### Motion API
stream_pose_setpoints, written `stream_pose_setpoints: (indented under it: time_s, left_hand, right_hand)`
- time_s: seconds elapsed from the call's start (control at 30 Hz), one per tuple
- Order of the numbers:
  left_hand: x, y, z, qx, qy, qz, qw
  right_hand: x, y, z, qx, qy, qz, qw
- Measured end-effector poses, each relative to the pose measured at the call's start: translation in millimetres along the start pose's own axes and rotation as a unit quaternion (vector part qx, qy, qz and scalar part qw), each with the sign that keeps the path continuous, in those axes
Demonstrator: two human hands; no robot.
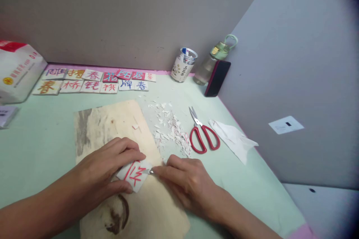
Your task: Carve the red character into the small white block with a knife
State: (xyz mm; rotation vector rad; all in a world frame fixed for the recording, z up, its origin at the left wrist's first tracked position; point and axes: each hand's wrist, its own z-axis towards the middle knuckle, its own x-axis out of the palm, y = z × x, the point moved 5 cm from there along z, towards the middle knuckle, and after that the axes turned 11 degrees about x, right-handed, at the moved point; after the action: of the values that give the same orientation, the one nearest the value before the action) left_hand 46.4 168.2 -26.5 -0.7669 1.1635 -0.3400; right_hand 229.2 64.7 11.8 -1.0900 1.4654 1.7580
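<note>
A white square piece (135, 176) with red strokes is over the wooden board (146, 213). My left hand (112, 166) grips it between the thumb below and the fingers above. My right hand (185, 179) is closed round a small knife (148, 171), whose blade tip touches the red strokes at the piece's right side. The knife's handle is hidden inside my right hand. One small white scrap (135, 127) lies on the board above my left hand.
White shavings (174, 130) lie right of the board, then red-handled scissors (202, 134) and a crumpled tissue (234, 138). Two rows of painted tiles (92, 86), a can (183, 65), a bottle (206, 69) and a phone (218, 78) stand behind. A white bag (21, 73) is at left.
</note>
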Motion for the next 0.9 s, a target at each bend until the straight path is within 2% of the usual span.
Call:
stream_pose_setpoints:
  time_s: [0.3,0.53,0.63,0.7,0.77,0.9]
  left_hand:
    - [0.2,2,1,0.006,0.0,0.0,1.0]
    - [0.7,1,1,0.0,0.016,0.004,1.0]
    - [0.9,1,2,-0.001,0.015,0.006,1.0]
    - [0.7,1,2,-0.001,0.006,0.009,1.0]
    - [1.0,1,2,-0.002,0.001,0.01,1.0]
    - [1.7,1,0,-0.001,-0.004,0.005,1.0]
  right_hand:
    - [-3,-1,0,0.107,0.063,0.116,0.986]
    - [-5,3,-1,0.135,0.076,0.127,0.98]
    - [-4,5,-2,0.135,0.078,0.094,0.983]
    - [-4,9,-4,0.111,0.072,0.029,0.991]
    - [-5,14,-5,0.051,0.049,-0.064,0.995]
    - [-10,28,-10,-0.087,-0.03,-0.195,0.977]
